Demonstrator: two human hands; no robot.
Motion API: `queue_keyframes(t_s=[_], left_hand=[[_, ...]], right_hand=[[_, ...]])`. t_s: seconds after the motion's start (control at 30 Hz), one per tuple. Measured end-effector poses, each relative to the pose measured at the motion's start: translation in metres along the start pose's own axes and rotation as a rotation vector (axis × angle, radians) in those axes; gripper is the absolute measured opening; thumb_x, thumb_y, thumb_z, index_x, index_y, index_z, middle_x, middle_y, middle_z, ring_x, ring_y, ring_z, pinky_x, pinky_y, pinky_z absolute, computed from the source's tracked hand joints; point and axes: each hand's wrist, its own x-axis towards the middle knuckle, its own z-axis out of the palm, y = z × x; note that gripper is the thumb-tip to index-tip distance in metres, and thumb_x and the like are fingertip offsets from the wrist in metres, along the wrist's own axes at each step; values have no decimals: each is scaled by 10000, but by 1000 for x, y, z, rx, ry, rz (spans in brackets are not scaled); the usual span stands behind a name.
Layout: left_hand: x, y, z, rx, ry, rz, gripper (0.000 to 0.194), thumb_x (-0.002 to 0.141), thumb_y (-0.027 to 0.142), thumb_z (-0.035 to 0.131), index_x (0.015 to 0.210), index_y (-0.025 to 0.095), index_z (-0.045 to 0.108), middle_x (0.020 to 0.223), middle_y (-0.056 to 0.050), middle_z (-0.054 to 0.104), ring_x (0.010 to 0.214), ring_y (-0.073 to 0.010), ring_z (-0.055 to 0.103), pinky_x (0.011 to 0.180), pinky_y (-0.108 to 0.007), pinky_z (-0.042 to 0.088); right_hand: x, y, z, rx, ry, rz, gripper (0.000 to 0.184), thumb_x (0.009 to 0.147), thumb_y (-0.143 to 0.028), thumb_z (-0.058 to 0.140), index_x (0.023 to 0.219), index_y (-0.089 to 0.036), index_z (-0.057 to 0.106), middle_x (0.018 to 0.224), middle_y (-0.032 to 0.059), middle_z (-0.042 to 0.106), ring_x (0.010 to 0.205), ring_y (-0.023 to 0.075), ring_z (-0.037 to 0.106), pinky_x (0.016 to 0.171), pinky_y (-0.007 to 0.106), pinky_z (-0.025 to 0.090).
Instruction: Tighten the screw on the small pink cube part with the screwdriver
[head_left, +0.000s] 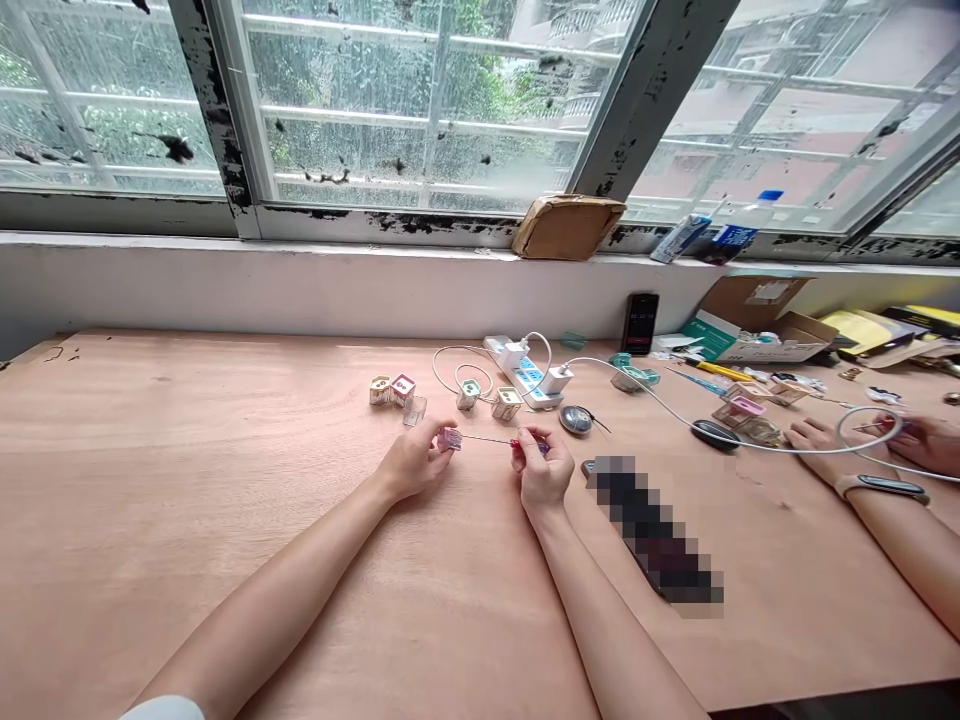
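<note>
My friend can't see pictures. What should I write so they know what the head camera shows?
A person's left hand holds a small pinkish block while the right hand points a thin screwdriver toward it, over a wood-toned table. Behind them are small boxy pieces and a white power strip; another person's hands are at the far right.

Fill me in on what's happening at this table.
A person at a wooden table holds a small pinkish clear piece in the left hand and a thin screwdriver with a red handle in the right hand. The shaft points at the piece; whether its tip touches is too small to tell. Small printed blocks stand beyond the hands, near a white power strip. At the right, a co-worker's hands are also over the table.
</note>
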Motion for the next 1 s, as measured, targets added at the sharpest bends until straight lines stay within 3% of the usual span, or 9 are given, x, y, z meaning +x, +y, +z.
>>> queue_keyframes(t_s=[0.47, 1.0], left_hand=[[1, 1, -2, -3, 1, 4, 379, 824, 131, 546, 1191, 224, 544, 988, -33, 623, 795, -110, 576, 691, -207, 524], [1, 3, -3, -55, 8, -4, 376, 825, 119, 541, 1184, 230, 536, 1129, -46, 620, 855, -106, 591, 750, -223, 535]], right_hand=[[-1, -1, 1, -77, -15, -11, 341, 702, -432, 735, 830, -149, 594, 585, -7, 554, 439, 92, 445, 362, 183, 303], [1, -1, 0, -50, 40, 13, 336, 681, -418, 744, 820, -151, 596, 576, -2, 555, 464, 105, 472, 379, 186, 315]])
